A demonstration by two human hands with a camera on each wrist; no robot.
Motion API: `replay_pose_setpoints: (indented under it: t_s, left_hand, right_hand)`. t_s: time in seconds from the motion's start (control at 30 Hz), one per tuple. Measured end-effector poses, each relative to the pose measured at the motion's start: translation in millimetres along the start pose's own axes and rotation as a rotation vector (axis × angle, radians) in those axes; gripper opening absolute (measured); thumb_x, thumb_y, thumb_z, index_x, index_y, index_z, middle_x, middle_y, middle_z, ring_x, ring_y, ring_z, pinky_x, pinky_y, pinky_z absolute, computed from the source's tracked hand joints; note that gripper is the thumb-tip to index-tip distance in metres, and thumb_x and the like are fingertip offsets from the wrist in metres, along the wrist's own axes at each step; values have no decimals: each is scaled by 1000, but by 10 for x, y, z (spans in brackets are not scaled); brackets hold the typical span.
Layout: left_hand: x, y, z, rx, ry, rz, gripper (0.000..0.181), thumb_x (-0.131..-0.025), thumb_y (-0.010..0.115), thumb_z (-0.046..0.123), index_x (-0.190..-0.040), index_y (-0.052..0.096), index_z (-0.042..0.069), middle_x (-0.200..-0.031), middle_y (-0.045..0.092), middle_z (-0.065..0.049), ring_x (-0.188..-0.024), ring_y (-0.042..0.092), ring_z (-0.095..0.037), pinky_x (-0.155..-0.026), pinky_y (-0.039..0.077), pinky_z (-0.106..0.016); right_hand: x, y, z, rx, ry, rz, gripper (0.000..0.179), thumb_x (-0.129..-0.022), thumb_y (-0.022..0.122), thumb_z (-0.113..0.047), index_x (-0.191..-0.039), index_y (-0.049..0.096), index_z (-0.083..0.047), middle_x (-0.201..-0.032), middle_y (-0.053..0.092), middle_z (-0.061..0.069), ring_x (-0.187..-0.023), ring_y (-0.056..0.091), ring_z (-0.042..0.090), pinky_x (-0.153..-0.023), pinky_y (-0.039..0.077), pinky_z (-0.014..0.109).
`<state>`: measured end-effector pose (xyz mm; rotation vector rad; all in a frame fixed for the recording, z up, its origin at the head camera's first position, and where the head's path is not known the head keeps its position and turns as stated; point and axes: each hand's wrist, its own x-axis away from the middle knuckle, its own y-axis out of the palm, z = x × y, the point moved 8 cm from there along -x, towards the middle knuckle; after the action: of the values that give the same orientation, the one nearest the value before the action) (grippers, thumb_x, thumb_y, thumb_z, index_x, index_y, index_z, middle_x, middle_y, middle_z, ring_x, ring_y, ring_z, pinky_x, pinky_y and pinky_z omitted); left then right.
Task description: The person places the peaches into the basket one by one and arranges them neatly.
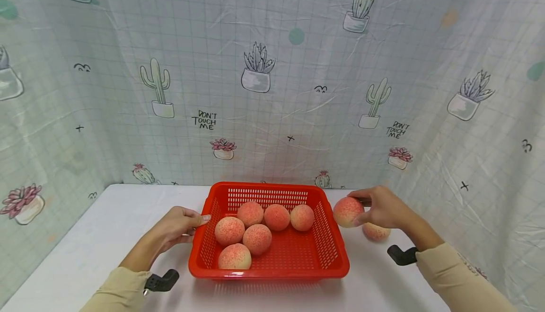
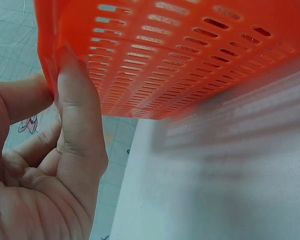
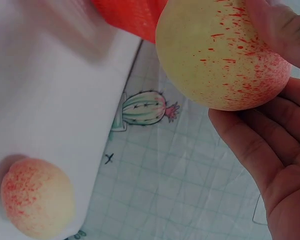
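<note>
A red plastic basket [image 1: 294, 255] with slotted walls stands on the white table, several peaches [image 1: 257, 239] lying inside it. My left hand [image 1: 179, 227] pinches the basket's left rim between thumb and fingers, which the left wrist view shows close up. Just outside the right rim, my right hand [image 1: 381, 210] holds another peach [image 1: 347, 211] above the table, thumb on one side and fingers on the other. Its yellow underside with red flecks faces the right wrist camera. Below and behind that hand, one more peach [image 3: 37, 197] rests on the table, partly hidden in the head view.
The white table [image 1: 140, 217] extends to both sides of the basket and in front of it. A pale checked curtain [image 1: 272, 113] printed with potted cacti hangs behind the table's far edge and along both sides.
</note>
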<state>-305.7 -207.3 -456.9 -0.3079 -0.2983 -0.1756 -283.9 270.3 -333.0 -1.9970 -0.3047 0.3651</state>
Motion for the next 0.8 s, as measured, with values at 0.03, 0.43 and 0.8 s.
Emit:
replay_pose_setpoints:
  t_s: [0.03,0.43,0.8]
  left_hand:
    - [2,1,-1,3,-1,0,46,-97,75,30,-119,68,-10,-91,74,-8,-76,69,-17,-72,66,-35]
    - [2,-8,-19,0,-2,19,45,-96,76,31,-117,70,-9,-90,75,-9,-76,69,-17,-72,66,-36]
    - [17,6,-1,-2,4,14,45,-96,75,31,-118,70,-8,-91,76,-8,-76,70,-18,-71,66,-35]
  right_hand:
    - [-2,4,-27,0,-7,-3,55,-74,93,-17,-123,74,0,-113,79,12,-97,76,21,-81,65,33]
    - [-24,97,-332,-49,-71,-66,57,-74,94,-21,-125,74,-5,-115,79,6,-100,75,17,-87,64,35]
    - [-25,195,-480,-74,-104,-87,56,-75,94,-21,-126,75,-7,-117,79,4,-101,77,14,-88,64,31]
